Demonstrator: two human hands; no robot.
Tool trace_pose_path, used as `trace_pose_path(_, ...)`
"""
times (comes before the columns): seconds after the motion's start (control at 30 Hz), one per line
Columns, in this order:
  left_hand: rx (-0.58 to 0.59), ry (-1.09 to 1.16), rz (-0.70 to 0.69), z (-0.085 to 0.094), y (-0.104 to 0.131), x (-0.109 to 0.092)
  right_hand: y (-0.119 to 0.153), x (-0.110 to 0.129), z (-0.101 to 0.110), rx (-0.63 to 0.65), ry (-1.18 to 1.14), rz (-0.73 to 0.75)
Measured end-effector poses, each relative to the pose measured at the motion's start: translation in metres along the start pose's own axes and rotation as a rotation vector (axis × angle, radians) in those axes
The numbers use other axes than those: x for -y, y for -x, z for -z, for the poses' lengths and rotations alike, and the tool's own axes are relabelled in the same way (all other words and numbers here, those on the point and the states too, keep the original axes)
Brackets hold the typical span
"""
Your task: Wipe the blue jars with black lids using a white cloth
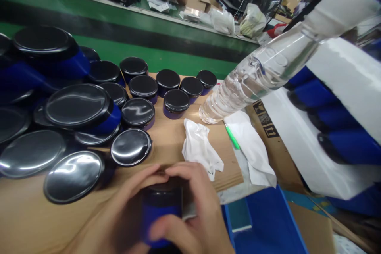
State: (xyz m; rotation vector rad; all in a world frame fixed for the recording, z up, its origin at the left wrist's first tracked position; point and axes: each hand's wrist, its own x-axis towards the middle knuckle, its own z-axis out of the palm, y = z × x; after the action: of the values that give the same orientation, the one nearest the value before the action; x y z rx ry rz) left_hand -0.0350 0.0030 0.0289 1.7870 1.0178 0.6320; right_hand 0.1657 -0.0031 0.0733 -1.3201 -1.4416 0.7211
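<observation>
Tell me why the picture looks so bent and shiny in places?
Head view: the wide lens bows the edges, so the water bottle looks stretched and leaning; overhead lights glare off the black jar lids; both hands, left hand and right hand, around the blue jar, sit close to the lens and are blurred; the far bench with another person is soft too.

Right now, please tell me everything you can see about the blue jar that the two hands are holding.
The blue jar is a small round container with a deep blue, glossy wall, plastic or glass by its look, and a dark top that the fingers mostly hide. It stands roughly upright, low in the head view, at the near edge of the brown cardboard sheet. The left hand wraps its left side and the right hand its right, their fingertips meeting over the top. The picture is blurred here, so no label can be read.
</observation>
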Motion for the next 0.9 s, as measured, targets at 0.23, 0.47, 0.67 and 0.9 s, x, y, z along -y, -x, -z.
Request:
trace_pose_path(0.23,-0.05,0.037,-0.032,-0.004,-0.003,0.0,-0.004,0.004,-0.013,0.025,0.006,-0.076)
trace_pose_path(0.47,-0.261,-0.047,-0.052,-0.01,-0.033,-0.029,0.002,-0.01,0.003,-0.423,-0.427,-0.207)
trace_pose_path(0.67,-0.162,-0.182,-0.13,-0.001,-0.015,-0.017,0.016,-0.009,0.018,-0.381,-0.406,-0.169)
trace_pose_path(0.9,-0.107,-0.267,-0.25,0.009,-0.01,-0.012,0.021,-0.005,-0.008,0.053,-0.127,-0.062)
